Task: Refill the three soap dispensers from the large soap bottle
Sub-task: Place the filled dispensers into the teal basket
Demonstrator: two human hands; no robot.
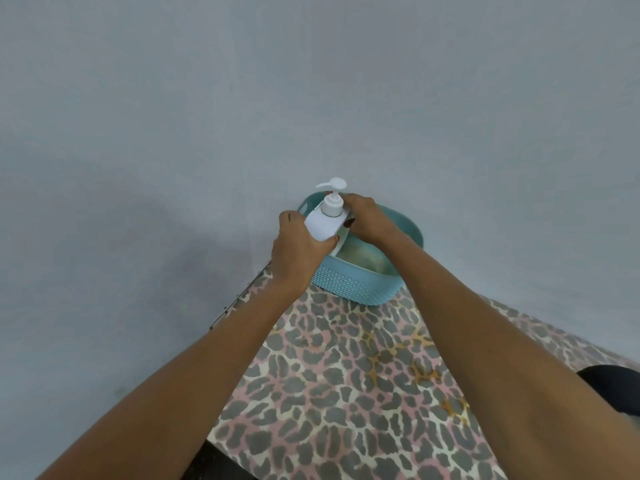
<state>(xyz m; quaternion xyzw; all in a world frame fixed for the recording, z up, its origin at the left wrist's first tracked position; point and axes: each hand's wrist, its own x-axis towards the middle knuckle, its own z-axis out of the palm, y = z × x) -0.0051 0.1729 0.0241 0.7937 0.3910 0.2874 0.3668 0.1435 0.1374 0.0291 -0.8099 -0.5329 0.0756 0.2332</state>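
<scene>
Soap dispenser (323, 225): white, flat-sided, pump (332, 184) on top w/ spout pointing left; upright, held over near-left rim of teal basket (349, 282) at far end of leopard-print surface (346, 375).
L hand (294, 251): wrapped round body from left, thumb at near lower edge.
R hand (367, 220): clamped on right side, fingers curled behind it.
Step (guess): lifting it out of basket or setting it in; can't tell which.
Do it well: keep upright, L hand carries wt, clear the rim, set down near on bare surface w/ room to unscrew pump collar.
Hidden: dispenser base behind L hand; soap level (opaque body); basket contents, only a pale patch shows; other 2 dispensers + large bottle not in view; dark shape (613, 386) cut off at right edge.
</scene>
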